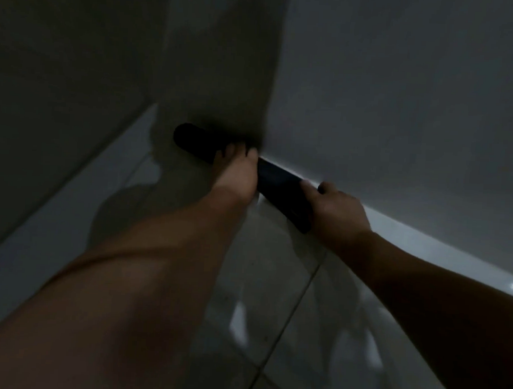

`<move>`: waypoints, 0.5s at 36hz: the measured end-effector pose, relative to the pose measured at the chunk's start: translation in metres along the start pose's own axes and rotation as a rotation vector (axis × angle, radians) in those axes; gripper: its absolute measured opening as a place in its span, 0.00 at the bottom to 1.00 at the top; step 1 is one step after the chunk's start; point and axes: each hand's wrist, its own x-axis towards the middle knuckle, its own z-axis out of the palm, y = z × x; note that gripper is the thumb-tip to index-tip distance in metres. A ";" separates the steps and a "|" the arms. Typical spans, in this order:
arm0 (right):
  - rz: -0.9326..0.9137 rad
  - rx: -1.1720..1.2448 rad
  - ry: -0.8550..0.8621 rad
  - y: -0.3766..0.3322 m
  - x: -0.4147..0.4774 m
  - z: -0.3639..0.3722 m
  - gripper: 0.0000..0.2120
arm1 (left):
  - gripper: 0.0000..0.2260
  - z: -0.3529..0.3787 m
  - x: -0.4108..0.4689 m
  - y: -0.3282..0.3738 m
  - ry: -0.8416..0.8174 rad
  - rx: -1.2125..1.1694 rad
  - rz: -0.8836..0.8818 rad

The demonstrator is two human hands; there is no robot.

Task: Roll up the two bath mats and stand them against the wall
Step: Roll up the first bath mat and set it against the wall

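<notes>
One dark rolled bath mat (279,180) shows in the dim head view, long and tube-shaped, its length pressed along the foot of the pale wall (400,97). My left hand (235,173) grips the roll near its middle, fingers curled over the top. At the roll's near end my right hand (337,209) holds it, thumb on the front and fingers behind. The far end of the roll reaches into the shadowed corner. A second mat is not in view.
Glossy pale floor tiles (274,298) with grout lines spread below the roll. A darker wall section (220,60) meets the pale wall at a corner above the roll. A white ledge or step (72,204) runs along the left. The light is very low.
</notes>
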 end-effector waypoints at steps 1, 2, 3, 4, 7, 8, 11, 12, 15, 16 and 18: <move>0.033 0.014 -0.027 0.001 0.003 -0.005 0.31 | 0.17 0.002 -0.003 0.002 0.046 -0.021 0.008; 0.072 0.013 -0.063 0.003 0.007 -0.009 0.31 | 0.18 0.005 -0.007 0.003 0.062 -0.063 0.031; 0.110 -0.004 -0.104 0.005 0.010 -0.014 0.31 | 0.19 0.008 -0.011 0.004 0.056 -0.109 0.067; 0.142 -0.020 -0.129 0.007 0.011 -0.019 0.30 | 0.20 0.012 -0.014 0.006 0.034 -0.167 0.100; 0.095 -0.162 -0.093 0.007 0.006 -0.017 0.29 | 0.26 0.020 -0.018 0.008 -0.059 -0.321 0.122; 0.032 -0.255 -0.055 0.007 0.004 -0.013 0.29 | 0.27 0.022 -0.018 0.008 -0.076 -0.344 0.114; -0.118 -0.373 0.025 0.011 -0.005 -0.003 0.25 | 0.27 0.021 -0.019 0.009 -0.075 -0.357 0.109; -0.160 -0.386 -0.019 0.011 -0.007 -0.001 0.25 | 0.27 0.019 -0.020 0.009 -0.070 -0.352 0.101; -0.191 -0.352 -0.075 0.009 -0.012 -0.001 0.23 | 0.26 0.020 -0.026 0.008 -0.061 -0.345 0.088; -0.175 -0.352 -0.071 0.008 -0.013 -0.004 0.23 | 0.25 0.020 -0.029 0.008 -0.052 -0.343 0.081; -0.175 -0.341 -0.054 0.004 -0.014 -0.011 0.22 | 0.26 0.019 -0.033 0.009 -0.043 -0.333 0.072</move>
